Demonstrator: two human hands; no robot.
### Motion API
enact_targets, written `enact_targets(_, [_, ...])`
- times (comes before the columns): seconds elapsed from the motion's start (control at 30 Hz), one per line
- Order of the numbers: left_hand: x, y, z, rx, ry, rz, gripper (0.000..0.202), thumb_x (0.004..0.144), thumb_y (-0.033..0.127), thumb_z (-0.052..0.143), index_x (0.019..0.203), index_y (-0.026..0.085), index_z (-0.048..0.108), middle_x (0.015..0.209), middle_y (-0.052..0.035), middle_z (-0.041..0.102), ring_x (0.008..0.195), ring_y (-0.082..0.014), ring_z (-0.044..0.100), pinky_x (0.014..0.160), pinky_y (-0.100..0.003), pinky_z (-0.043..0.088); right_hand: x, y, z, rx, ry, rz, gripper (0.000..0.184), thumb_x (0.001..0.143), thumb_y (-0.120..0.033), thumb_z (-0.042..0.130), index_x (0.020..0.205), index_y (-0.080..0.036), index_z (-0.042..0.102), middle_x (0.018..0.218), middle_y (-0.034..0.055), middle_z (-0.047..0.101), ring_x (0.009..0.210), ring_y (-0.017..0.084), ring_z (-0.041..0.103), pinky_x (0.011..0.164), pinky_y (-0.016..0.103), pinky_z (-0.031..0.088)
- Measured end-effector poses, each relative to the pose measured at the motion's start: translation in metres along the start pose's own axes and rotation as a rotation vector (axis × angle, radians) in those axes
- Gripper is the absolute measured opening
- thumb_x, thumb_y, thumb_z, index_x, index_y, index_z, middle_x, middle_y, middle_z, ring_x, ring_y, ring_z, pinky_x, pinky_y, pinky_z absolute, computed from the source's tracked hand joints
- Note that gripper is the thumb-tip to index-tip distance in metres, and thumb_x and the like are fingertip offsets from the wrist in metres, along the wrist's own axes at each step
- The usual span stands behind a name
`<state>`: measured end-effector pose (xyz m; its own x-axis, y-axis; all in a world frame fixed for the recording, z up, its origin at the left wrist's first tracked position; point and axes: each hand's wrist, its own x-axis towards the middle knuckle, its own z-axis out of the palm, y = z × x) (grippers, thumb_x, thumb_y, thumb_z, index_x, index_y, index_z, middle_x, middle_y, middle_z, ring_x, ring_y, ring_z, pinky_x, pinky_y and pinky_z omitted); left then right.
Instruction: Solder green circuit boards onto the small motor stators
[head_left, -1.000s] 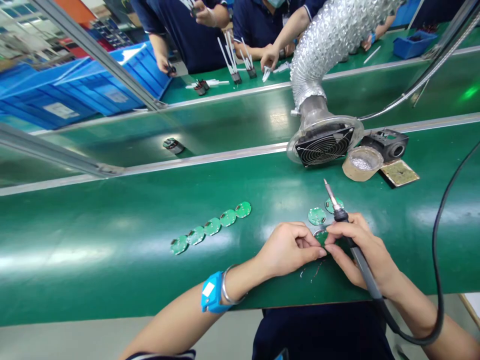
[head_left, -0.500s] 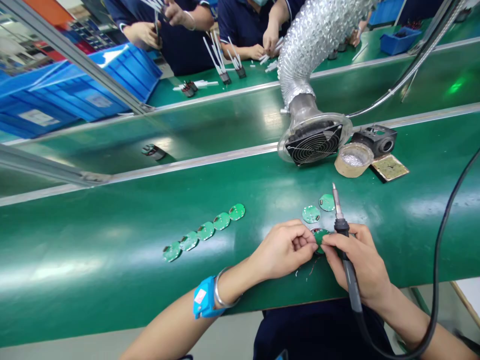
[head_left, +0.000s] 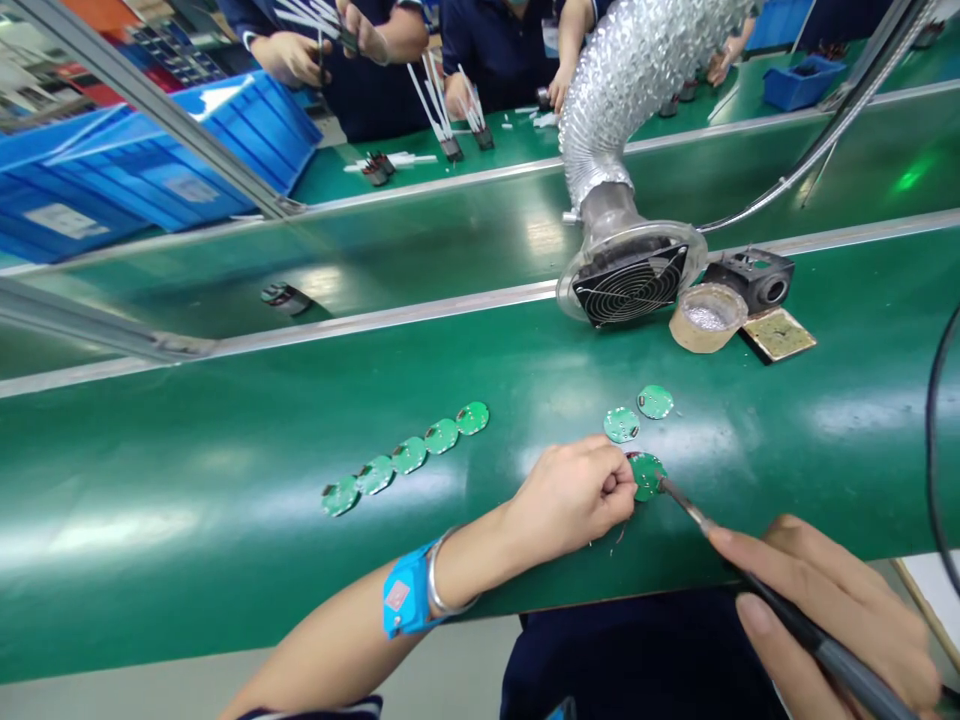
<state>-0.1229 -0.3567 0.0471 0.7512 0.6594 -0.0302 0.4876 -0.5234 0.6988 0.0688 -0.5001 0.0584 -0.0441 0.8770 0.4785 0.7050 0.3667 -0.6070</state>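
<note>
My left hand (head_left: 576,497) rests on the green bench with its fingers curled, pinching a small round green circuit board (head_left: 646,474) at its left edge. My right hand (head_left: 832,605) grips a soldering iron (head_left: 757,582) like a pen. The iron's tip touches the right side of that board. Two more round boards (head_left: 622,424) (head_left: 655,401) lie just beyond it. A row of several round boards (head_left: 409,455) lies to the left. Thin wires (head_left: 619,538) trail from under my left hand.
A fume fan on a foil duct (head_left: 630,285) stands behind the boards, beside a tape roll (head_left: 707,318), a black holder (head_left: 754,278) and a sponge pad (head_left: 777,334). A small part (head_left: 284,297) lies on the conveyor. Other people work at the far bench near blue crates (head_left: 150,170).
My right hand has pulled back toward me and swung the iron down from pointing up, so its tip now touches the board. My left hand has stayed on the board.
</note>
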Motion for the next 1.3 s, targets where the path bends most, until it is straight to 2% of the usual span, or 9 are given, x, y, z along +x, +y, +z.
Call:
enact_targets(0.2, [-0.001, 0.0, 0.002, 0.005, 0.024, 0.006, 0.007, 0.076, 0.013, 0.059, 0.071, 0.016, 0.062, 0.067, 0.0014, 0.058, 0.057, -0.0087, 0.052, 0.055, -0.019, 0.039, 0.001, -0.001, 0.01, 0.072, 0.012, -0.032, 0.045, 0.077, -0.004, 0.054, 0.119, -0.018, 0.061, 0.078, 0.0048, 0.063, 0.061, 0.017, 0.057, 0.052, 0.032, 0.05])
enact_targets(0.33, [-0.001, 0.0, 0.003, 0.021, 0.038, 0.01, 0.007, 0.079, 0.015, 0.059, 0.072, 0.015, 0.062, 0.067, 0.0011, 0.059, 0.057, -0.0089, 0.052, 0.055, -0.02, 0.039, 0.006, -0.003, 0.011, 0.058, 0.059, -0.044, 0.04, 0.076, -0.004, 0.053, 0.113, -0.017, 0.064, 0.075, 0.0043, 0.063, 0.06, 0.017, 0.058, 0.052, 0.032, 0.05])
enact_targets(0.7, [-0.001, 0.005, 0.005, 0.054, 0.067, -0.017, 0.008, 0.079, 0.015, 0.058, 0.072, 0.016, 0.063, 0.068, 0.0014, 0.06, 0.058, -0.0091, 0.054, 0.055, -0.019, 0.042, 0.006, -0.004, 0.014, 0.053, 0.08, -0.114, 0.031, 0.078, -0.002, 0.053, 0.105, -0.011, 0.065, 0.075, 0.0061, 0.063, 0.061, 0.015, 0.058, 0.052, 0.031, 0.05])
enact_targets(0.9, [-0.001, 0.004, 0.004, 0.053, 0.073, -0.02, 0.007, 0.077, 0.014, 0.06, 0.071, 0.016, 0.063, 0.066, 0.0019, 0.06, 0.058, -0.009, 0.055, 0.054, -0.018, 0.041, -0.002, 0.0, 0.003, 0.011, 0.047, -0.061, 0.032, 0.082, -0.004, 0.053, 0.109, -0.015, 0.065, 0.081, 0.0068, 0.064, 0.07, 0.018, 0.062, 0.061, 0.034, 0.053])
enact_targets(1.0, [-0.001, 0.004, 0.003, 0.057, 0.067, -0.019, 0.007, 0.076, 0.013, 0.061, 0.071, 0.016, 0.063, 0.066, 0.0019, 0.06, 0.058, -0.0091, 0.055, 0.054, -0.018, 0.041, -0.003, 0.008, 0.005, 0.04, 0.128, -0.04, 0.038, 0.082, -0.006, 0.057, 0.117, -0.016, 0.064, 0.081, 0.006, 0.064, 0.07, 0.019, 0.063, 0.057, 0.033, 0.053])
enact_targets(1.1, [0.001, 0.004, 0.004, 0.064, 0.069, -0.003, 0.006, 0.076, 0.013, 0.061, 0.071, 0.015, 0.063, 0.067, 0.002, 0.06, 0.057, -0.0089, 0.054, 0.053, -0.018, 0.04, 0.006, 0.019, 0.02, 0.06, 0.242, -0.032, 0.046, 0.082, -0.005, 0.058, 0.126, -0.018, 0.059, 0.082, 0.0036, 0.067, 0.068, 0.017, 0.065, 0.058, 0.03, 0.054])
enact_targets(1.17, [0.002, 0.005, 0.003, 0.071, 0.07, 0.013, 0.006, 0.076, 0.012, 0.061, 0.071, 0.015, 0.063, 0.066, 0.0021, 0.059, 0.056, -0.0088, 0.054, 0.053, -0.019, 0.04, 0.015, 0.027, 0.032, 0.058, 0.192, -0.031, 0.044, 0.083, -0.006, 0.059, 0.125, -0.019, 0.059, 0.096, 0.0058, 0.071, 0.081, 0.018, 0.069, 0.07, 0.031, 0.057])
enact_targets(1.23, [0.002, 0.004, 0.001, 0.064, 0.068, 0.035, 0.007, 0.076, 0.012, 0.061, 0.071, 0.015, 0.063, 0.066, 0.0021, 0.059, 0.056, -0.0088, 0.054, 0.054, -0.019, 0.041, 0.024, 0.033, 0.042, 0.095, 0.07, -0.036, 0.037, 0.083, -0.007, 0.061, 0.118, -0.018, 0.06, 0.114, 0.0097, 0.069, 0.1, 0.022, 0.068, 0.085, 0.036, 0.057])
enact_targets(1.3, [-0.002, 0.001, -0.004, 0.032, 0.055, 0.08, 0.005, 0.079, 0.013, 0.061, 0.077, 0.015, 0.065, 0.07, 0.0011, 0.06, 0.059, -0.0091, 0.056, 0.056, -0.019, 0.044, 0.029, 0.038, 0.05, 0.16, -0.02, -0.045, 0.033, 0.083, -0.008, 0.061, 0.114, -0.019, 0.059, 0.12, 0.0107, 0.067, 0.11, 0.023, 0.065, 0.091, 0.037, 0.055])
